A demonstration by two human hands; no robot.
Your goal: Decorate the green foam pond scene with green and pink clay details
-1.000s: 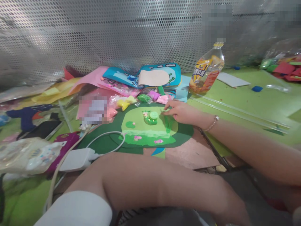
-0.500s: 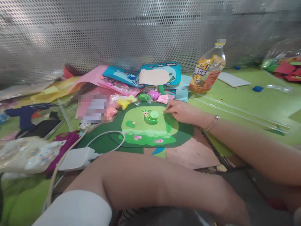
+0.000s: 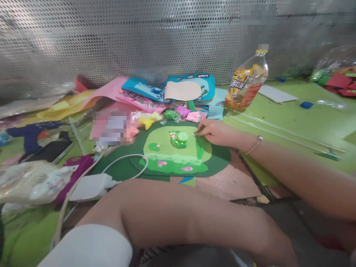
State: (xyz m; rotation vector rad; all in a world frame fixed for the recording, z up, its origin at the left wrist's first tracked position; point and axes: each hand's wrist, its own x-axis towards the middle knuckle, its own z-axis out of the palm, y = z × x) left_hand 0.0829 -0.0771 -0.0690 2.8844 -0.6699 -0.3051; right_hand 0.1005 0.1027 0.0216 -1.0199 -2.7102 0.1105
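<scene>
My right hand (image 3: 215,132) reaches in from the right, a bracelet (image 3: 256,144) on its wrist. Its fingers are pinched together at the right edge of a light-green clay disc (image 3: 167,146), just above a darker green clay strip (image 3: 199,148). What the fingertips pinch is too small to name. The disc lies on a dark green felt sheet (image 3: 219,157). A small green clay figure (image 3: 179,139) sits on the disc left of my fingertips. Pink clay flowers (image 3: 162,162) dot the lower green band. My left hand is out of view. A bare bent leg (image 3: 178,215) fills the foreground.
Clay lumps in bags (image 3: 169,115) and coloured foam sheets (image 3: 111,92) lie behind the disc. A drink bottle (image 3: 246,83) stands at the back right. A white charger with cable (image 3: 91,187), a phone (image 3: 51,151) and a purple pouch (image 3: 76,167) lie left. Perforated metal wall (image 3: 139,37) behind.
My right hand's fingers have drawn from stretched out into a pinch and dipped slightly towards the disc's right edge. Nothing else has moved.
</scene>
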